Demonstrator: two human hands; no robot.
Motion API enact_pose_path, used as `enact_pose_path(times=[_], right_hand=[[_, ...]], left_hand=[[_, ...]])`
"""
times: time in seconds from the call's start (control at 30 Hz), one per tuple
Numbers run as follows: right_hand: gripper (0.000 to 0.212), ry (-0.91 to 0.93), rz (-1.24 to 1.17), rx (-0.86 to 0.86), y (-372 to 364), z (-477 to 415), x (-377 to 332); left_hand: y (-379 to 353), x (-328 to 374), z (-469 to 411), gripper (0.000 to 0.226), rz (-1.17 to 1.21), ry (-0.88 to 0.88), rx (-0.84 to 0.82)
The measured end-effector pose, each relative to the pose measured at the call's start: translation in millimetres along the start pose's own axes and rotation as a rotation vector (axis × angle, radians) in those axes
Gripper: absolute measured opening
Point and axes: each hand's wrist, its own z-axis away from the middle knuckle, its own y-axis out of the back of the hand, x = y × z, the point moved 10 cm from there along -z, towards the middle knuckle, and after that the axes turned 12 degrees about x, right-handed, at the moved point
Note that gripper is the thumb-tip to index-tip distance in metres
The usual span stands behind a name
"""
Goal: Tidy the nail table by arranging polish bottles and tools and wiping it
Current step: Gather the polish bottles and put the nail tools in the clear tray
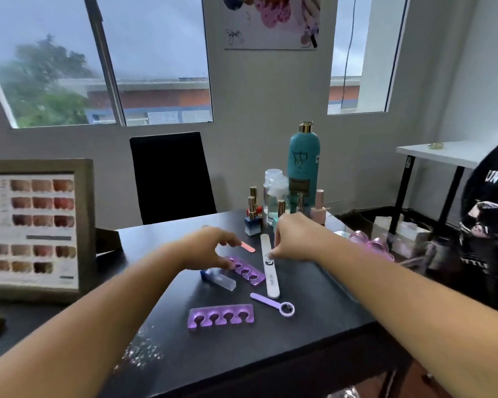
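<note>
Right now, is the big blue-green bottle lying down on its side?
No, the big teal bottle stands upright at the back of the black table, with its gold cap on top.

bottles at far table edge | long file before them | toe separator left of file

Flat grey daylight, and a wide lens bending the edges.
Overcast light came through the windows up top, soft and dimmish, barely a shadow on the dark table. A pale sheen lay across its near part, and glitter sparkled lower left. Window frames bowed outward, and the colour chart at left was blurred.
</note>
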Motion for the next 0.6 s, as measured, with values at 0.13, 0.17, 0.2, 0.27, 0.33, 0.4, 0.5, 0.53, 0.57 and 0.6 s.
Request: enact_pose_path(times=[0.13, 0.17, 0.2, 0.27, 0.33, 0.4, 0.5, 0.53, 0.57, 0.6], right_hand=[[0.046, -0.112, 0.05, -0.025, -27, 2, 6], [0.049, -0.14, 0.047, -0.027, -30, 4, 8], [0.048, -0.165, 0.034, -0.032, -31, 5, 10], [0.038, -0.191, 0.0, -0.063, -34, 6, 12], [0.04, -0.203, -0.038, -0.108, -35, 7, 14], [0.035, -0.203, -0.079, -0.131, -35, 8, 17], [0.037, -0.245, -0.116, -0.101, -35, 9, 24], [0.041, -0.263, -0.121, -0.079, -35, 9, 26], [0.043, -0.278, -0.123, -0.06, -36, 8, 27], [0.042, -0.287, -0.121, -0.055, -37, 9, 27]], left_hand=[[-21, -4, 6, 0.044, -0.007, -0.019, -0.071], [-21, -4, 6, 0.041, 0.001, -0.023, -0.065], [-20, -5, 6, 0.038, 0.007, -0.025, -0.055], [-17, -7, 4, 0.032, 0.022, -0.034, -0.036], [-15, -10, 4, 0.029, 0.041, -0.04, -0.026], [-14, -14, 5, 0.028, 0.059, -0.032, -0.021], [-12, -17, 5, 0.027, 0.089, -0.022, -0.013], [-11, -17, 5, 0.026, 0.104, -0.02, -0.01], [-10, -17, 4, 0.026, 0.121, -0.021, -0.007], [-9, -16, 4, 0.025, 0.136, -0.023, -0.005]])
